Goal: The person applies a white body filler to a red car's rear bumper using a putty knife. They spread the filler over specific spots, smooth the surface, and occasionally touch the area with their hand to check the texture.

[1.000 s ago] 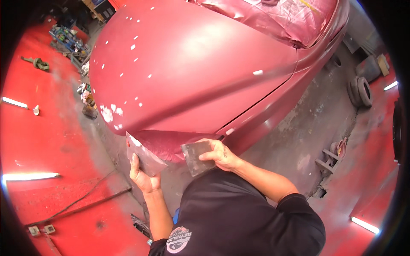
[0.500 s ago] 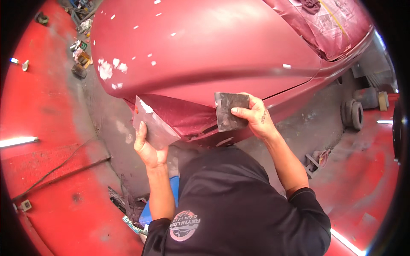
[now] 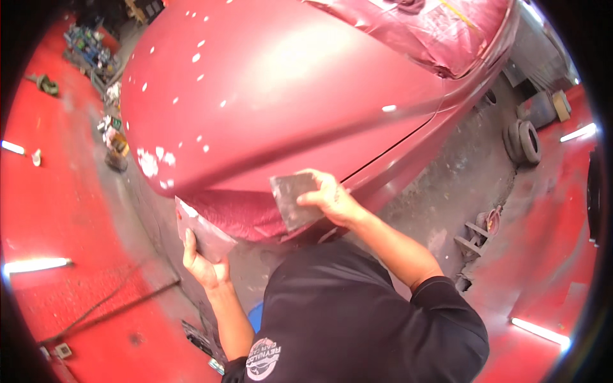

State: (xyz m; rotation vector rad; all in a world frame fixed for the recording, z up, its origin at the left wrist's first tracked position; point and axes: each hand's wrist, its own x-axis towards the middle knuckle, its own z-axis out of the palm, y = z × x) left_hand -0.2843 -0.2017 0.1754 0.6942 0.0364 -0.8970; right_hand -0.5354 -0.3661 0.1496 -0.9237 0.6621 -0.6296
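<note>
My left hand [image 3: 205, 267] grips a thin grey mixing plate [image 3: 203, 233] by its lower edge, thumb on top. A dab of white putty [image 3: 187, 209] and a small orange-red spot lie near the plate's upper corner. Held up by my right hand [image 3: 332, 199], thumb across its face, is a dark, flat, square spreader [image 3: 292, 201]. Both are in front of a matte red car body [image 3: 255, 108] dotted with white filler spots. A larger cluster of white patches [image 3: 152, 162] marks its left corner. The spreader and plate are apart; whether the spreader touches the car I cannot tell.
Masking covers the car's glass [image 3: 440, 32] at the upper right. Stacked tires [image 3: 522, 142] stand by the right red wall, near a metal stand [image 3: 474, 236]. Cluttered parts [image 3: 92, 48] lie along the left wall. Something blue [image 3: 255, 316] sits beside my left arm.
My view has shifted, so the car and walls sit differently in the picture. Both hands appear farther left and lower, still holding the plate and the spreader, which is now more tilted.
</note>
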